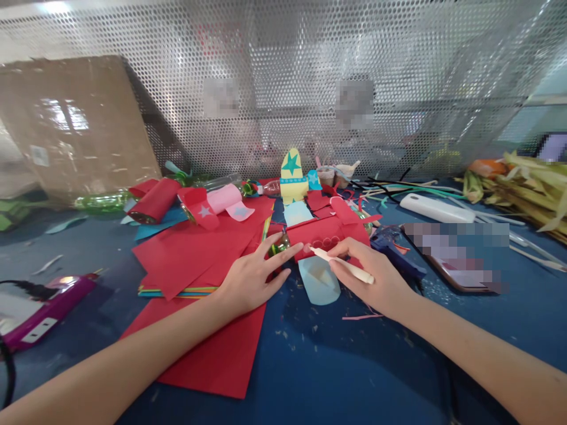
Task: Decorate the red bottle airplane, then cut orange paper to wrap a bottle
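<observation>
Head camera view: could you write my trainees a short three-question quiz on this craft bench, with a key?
1. Which hand holds the white marker pen?
2. True or false: the purple power strip lies to the right of the smartphone.
3. The large star on the yellow paper cutout is: A) pink B) teal C) black

Key:
1. The right hand.
2. False; it lies far to the left.
3. B

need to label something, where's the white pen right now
In the head view, right of centre, the white pen is in the right hand, its tip at the red paper wrap.
</observation>
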{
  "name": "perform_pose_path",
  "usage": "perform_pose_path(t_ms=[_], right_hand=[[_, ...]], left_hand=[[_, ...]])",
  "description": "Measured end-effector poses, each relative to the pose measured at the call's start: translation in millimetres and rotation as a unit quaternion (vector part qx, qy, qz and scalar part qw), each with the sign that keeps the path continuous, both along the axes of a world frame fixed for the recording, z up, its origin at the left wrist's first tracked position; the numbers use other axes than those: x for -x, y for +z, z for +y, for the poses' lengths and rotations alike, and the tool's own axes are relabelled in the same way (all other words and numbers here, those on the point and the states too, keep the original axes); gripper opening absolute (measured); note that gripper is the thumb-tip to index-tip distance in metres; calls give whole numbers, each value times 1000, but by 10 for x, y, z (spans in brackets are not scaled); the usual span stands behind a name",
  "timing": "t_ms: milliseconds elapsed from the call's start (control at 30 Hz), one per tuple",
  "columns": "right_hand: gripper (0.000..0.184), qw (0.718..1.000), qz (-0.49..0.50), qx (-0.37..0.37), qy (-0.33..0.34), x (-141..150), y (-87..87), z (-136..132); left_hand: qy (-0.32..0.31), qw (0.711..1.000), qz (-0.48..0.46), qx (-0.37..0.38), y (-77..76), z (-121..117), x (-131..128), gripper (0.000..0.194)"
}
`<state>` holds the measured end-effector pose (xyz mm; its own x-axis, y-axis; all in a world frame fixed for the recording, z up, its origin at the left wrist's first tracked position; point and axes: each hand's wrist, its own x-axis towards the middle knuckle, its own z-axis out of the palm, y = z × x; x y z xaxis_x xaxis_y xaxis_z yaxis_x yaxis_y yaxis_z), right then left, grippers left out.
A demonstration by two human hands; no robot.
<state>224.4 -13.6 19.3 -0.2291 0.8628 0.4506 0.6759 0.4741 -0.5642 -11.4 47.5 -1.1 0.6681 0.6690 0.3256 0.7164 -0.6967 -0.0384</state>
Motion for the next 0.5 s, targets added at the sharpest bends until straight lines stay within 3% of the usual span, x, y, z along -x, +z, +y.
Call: perform_pose_path(t_ms=[500], right_hand=[[9, 1000, 5, -11, -4, 0, 24, -5]], left_hand=[[5, 1000, 2, -6, 4, -1, -10, 48]])
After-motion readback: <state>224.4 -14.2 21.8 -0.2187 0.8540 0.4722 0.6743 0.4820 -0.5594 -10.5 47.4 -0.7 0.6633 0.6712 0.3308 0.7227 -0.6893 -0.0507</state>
